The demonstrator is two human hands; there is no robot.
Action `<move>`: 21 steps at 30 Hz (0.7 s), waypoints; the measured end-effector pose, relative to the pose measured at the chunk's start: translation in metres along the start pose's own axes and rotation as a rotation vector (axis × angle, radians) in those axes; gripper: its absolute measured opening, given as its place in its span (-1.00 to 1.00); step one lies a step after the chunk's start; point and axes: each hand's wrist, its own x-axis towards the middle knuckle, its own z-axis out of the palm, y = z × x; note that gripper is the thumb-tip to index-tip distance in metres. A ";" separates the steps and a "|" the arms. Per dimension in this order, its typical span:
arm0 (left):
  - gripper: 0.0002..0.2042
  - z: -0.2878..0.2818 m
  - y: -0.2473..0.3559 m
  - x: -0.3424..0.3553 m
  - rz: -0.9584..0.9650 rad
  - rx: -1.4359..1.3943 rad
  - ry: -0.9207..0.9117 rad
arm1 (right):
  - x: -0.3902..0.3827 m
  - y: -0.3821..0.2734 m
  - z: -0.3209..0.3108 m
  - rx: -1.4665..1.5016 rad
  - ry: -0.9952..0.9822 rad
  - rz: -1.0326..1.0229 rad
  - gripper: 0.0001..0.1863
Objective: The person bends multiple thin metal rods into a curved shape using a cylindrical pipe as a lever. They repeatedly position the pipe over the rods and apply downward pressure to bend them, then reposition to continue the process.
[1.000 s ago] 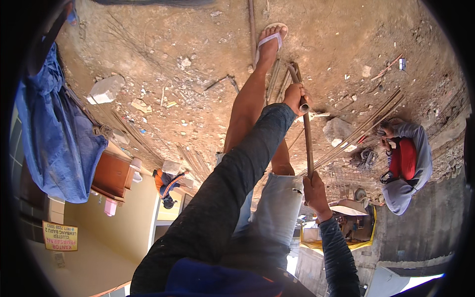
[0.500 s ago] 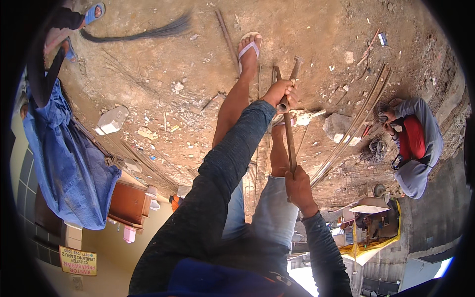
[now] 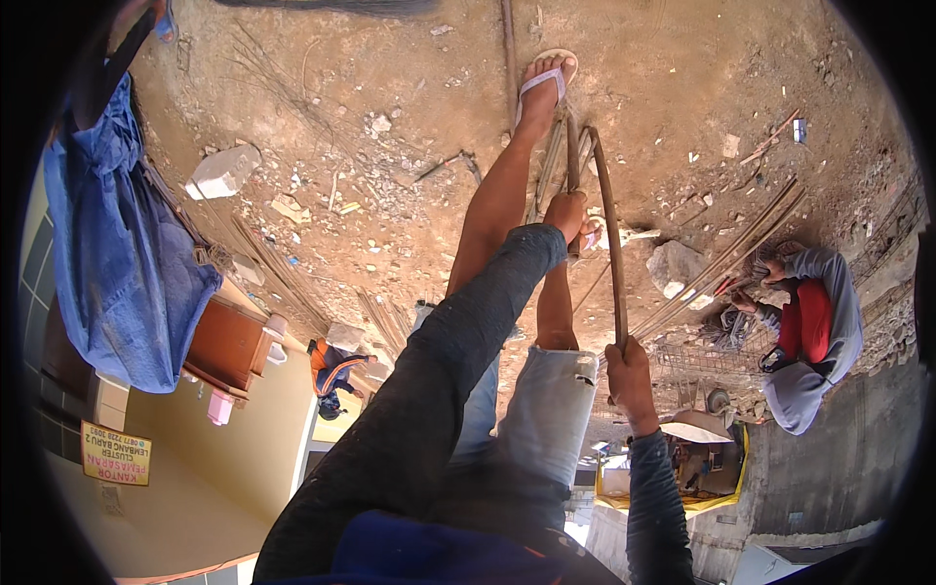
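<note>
My left hand [image 3: 565,214] grips a short brown pipe [image 3: 573,156] held lengthwise in front of me, above the rubble between my legs. My right hand [image 3: 626,375] is closed round the lower end of a longer rusty bar [image 3: 611,253], which runs up beside the pipe and bends over near its top. More lengths of metal [image 3: 546,166] lie under them; where these join or touch is unclear. My upper foot, in a lilac flip-flop [image 3: 546,83], stands on the dirt left of the pipe. The other foot is mostly hidden behind my left hand and the pipe.
A crouching worker in grey and red [image 3: 814,322] handles wire at right, beside long rods [image 3: 741,244] and a rock [image 3: 673,268]. A blue tarp [image 3: 127,273], concrete block [image 3: 222,171], another worker [image 3: 331,375] and a leg at the upper left [image 3: 107,68] are also in view.
The short pipe has turned more upright and now stands apart from the long bar, left of it. Both hands and the bar have shifted right in the picture since half a second ago.
</note>
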 end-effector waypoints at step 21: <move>-0.90 0.017 0.028 0.053 -0.336 -0.698 -0.041 | 0.000 -0.018 -0.006 -0.045 -0.051 -0.002 -0.79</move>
